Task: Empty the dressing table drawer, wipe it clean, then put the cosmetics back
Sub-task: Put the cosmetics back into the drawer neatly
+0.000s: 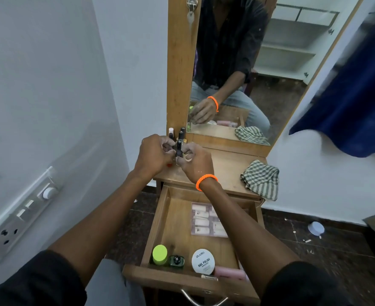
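At back-left corner of dressing table top [226, 171], both hands meet over a cluster of small bottles. Left hand [153, 154] and right hand [195, 162] are close together, fingers curled in around a dark-capped nail polish bottle [179, 149] that stands upright btwn them; each hand looks pinched on it or on bottles next to it, can't tell exactly which fingers grip what. Right wrist has an orange band [206, 181].

Just behind the hands, against the mirror frame [179, 62]: white-capped bottle [171, 132] and 2 more dark-capped bottles [182, 133], upright, touching or nearly so.

Checked cloth [260, 178] lies crumpled on right side of table top, partly hanging over the edge, well apart from hands.

Drawer [157, 226] pulled open below, under the forearms. Contents:
- clear pack of small pink/white tubes [202, 219], flat, mid-rear, partly hidden by right forearm
- green-lidded jar [160, 253] at front-left
- dark green bottle [177, 260] just beside it
- round white tub labelled "NAIL POLISH" [203, 261] leaning on front wall
- pink tube [230, 272] lying at front-right, small gold-ish item next to it, too small to ID

Metal drawer handle [204, 300] at bottom edge. Mirror [259, 62] shows the seated person's reflection w/ hands + cloth. Switch panel [25, 213] on left wall, blue curtain [354, 85] at right.
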